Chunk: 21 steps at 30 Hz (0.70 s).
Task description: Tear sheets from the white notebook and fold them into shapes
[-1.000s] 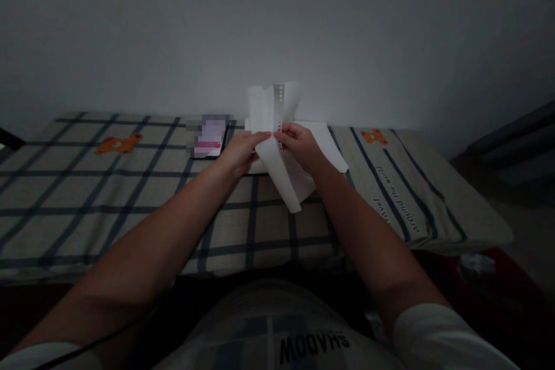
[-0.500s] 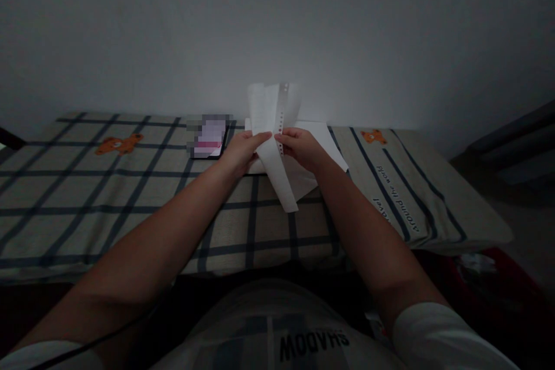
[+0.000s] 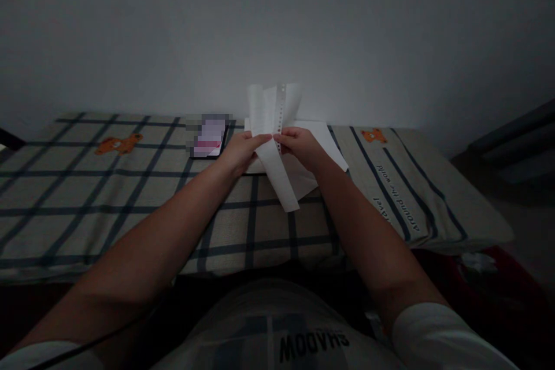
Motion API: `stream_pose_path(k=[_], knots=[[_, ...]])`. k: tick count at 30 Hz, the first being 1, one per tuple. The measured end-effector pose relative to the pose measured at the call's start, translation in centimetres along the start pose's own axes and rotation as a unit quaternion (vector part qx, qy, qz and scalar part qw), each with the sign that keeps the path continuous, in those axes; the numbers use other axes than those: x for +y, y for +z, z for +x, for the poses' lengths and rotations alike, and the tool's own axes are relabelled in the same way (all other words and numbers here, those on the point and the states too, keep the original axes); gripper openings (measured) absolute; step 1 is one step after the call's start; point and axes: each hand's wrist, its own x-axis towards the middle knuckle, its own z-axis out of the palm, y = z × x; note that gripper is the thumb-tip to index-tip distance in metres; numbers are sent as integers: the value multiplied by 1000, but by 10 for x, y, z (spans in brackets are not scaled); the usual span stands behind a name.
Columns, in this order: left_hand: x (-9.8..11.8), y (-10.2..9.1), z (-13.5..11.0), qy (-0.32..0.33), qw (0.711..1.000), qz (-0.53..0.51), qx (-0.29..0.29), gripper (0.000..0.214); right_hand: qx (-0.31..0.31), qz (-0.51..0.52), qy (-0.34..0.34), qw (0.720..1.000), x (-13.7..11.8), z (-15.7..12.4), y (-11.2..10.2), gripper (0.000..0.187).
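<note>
Gathered white loose-leaf paper [image 3: 263, 110], with a row of punched holes along one edge, is held up between my two hands. My left hand [image 3: 243, 151] is closed, its thumb and fingers pinching the paper from the left. From the right, my right hand [image 3: 299, 143] pinches the paper beside the holed edge, its thumb almost meeting the left thumb. One long end of the paper hangs down toward me, and the rest fans upward. More white paper [image 3: 323, 139] lies flat on the cloth behind and below my hands.
A phone [image 3: 211, 136] with a lit, partly blurred screen lies left of my hands. Checked cloth [image 3: 143, 193] with bear figures and printed words covers the surface. Behind it rises a plain wall [image 3: 277, 23]. A red item [image 3: 498, 277] is low at the right.
My hands stay almost in place on the paper. The upper part of the paper shifts slightly, and its right flap looks less blurred now.
</note>
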Motion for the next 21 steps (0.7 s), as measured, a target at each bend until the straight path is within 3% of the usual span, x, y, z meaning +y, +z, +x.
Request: stream_pose_path(k=[7, 15, 21], knots=[[1, -1, 2, 3, 1000, 2, 13, 32, 14, -31, -79, 996, -3, -2, 2, 22], [1, 1, 0, 22, 1000, 1, 22, 28, -79, 100, 62, 990, -2, -3, -2, 21], [-1, 0, 1, 27, 999, 13, 23, 34, -68, 109, 61, 990, -3, -4, -2, 21]])
